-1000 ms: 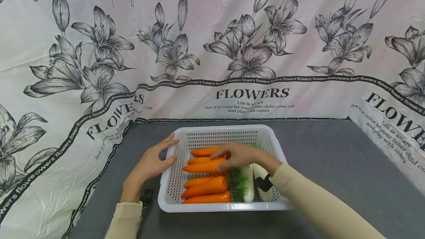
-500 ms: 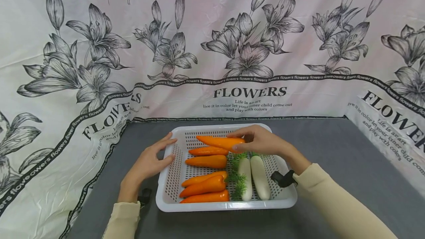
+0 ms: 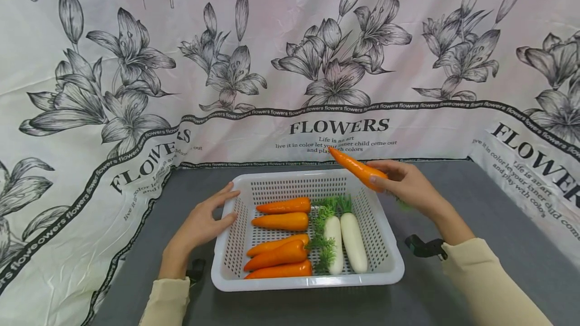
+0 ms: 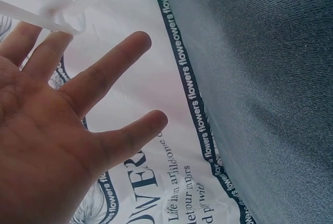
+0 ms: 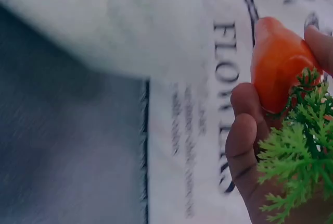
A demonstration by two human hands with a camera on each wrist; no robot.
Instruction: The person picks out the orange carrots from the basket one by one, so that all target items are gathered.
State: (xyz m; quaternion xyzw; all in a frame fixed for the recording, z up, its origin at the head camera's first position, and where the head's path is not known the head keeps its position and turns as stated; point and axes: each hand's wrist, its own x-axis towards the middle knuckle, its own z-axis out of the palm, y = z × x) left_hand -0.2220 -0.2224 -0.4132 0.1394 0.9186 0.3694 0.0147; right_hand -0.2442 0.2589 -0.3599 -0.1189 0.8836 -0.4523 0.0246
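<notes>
My right hand point(image 3: 410, 185) pinches an orange carrot point(image 3: 355, 166) by its thick end, above the back right corner of the white basket point(image 3: 308, 281). In the right wrist view, feathery green leaves point(image 5: 296, 156) hang from the carrot's top across the palm. At the basket's left side, my left hand point(image 3: 206, 223) has its fingers spread, fingertips right at the rim. The left wrist view shows that hand point(image 4: 67, 109) with straight, parted fingers. Several carrots point(image 3: 281, 221) lie in the basket's left half, tips pointing left. Two white radishes point(image 3: 353, 243) with green tops lie on the right.
The basket stands on a dark grey table point(image 3: 444, 190). Behind and along the sides hangs a white curtain point(image 3: 254, 140) printed with flowers and lettering. Dark wrist straps point(image 3: 423, 246) are on both arms.
My right hand has gripped a carrot among the others, lifted it out and carried it up and to the right. The left hand has stayed at the basket's left rim.
</notes>
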